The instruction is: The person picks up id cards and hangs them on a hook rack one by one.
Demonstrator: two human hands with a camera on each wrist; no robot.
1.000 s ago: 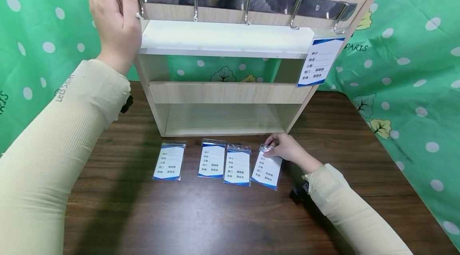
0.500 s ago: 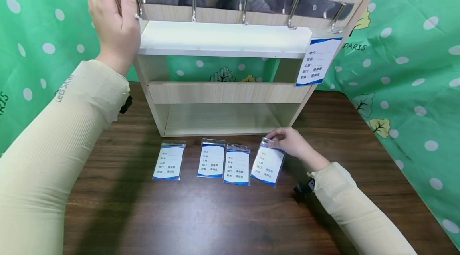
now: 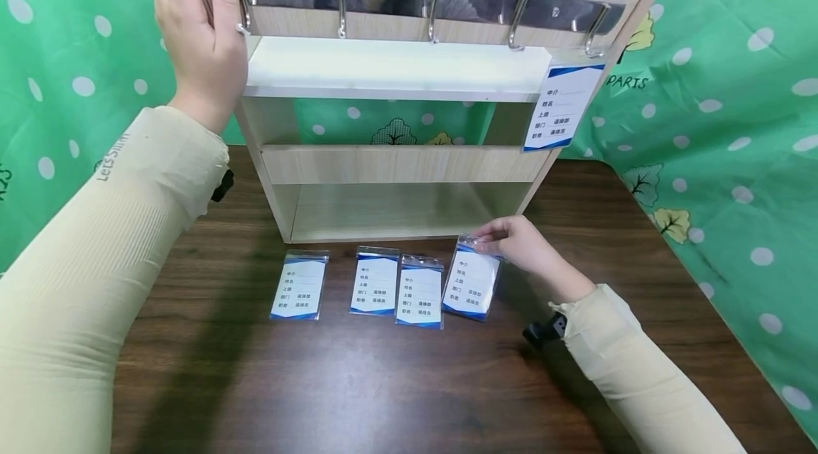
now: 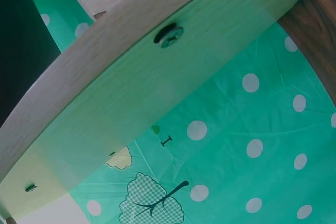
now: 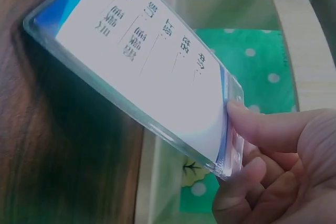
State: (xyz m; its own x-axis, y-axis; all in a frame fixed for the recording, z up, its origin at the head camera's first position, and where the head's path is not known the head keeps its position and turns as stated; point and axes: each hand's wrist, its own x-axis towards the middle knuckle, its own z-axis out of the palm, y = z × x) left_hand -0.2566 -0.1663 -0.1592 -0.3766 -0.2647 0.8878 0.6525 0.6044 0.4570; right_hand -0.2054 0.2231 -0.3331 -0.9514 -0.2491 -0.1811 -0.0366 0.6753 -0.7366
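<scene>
My right hand (image 3: 520,244) pinches the top edge of a badge card in a clear sleeve (image 5: 152,72), thumb on its face; the card is tilted with its top end raised. My left hand (image 3: 201,38) grips the upper left corner of a pale wooden shelf rack (image 3: 402,164). Across the rack's top board runs a shiny metal strip with several hooks (image 3: 432,13). From the rightmost hook hangs another badge card (image 3: 564,107). In a row on the table lie a left card (image 3: 300,288), a middle card (image 3: 375,282) and a third card (image 3: 419,293) close beside it.
The dark wooden table (image 3: 358,383) carries the rack at its back. A green dotted cloth (image 3: 722,177) hangs behind and along the right side. Screws (image 4: 170,36) show on the rack's side panel in the left wrist view.
The card in my right hand has come up at its top end and shifted slightly toward the rack. My left hand keeps its grip on the rack's corner.
</scene>
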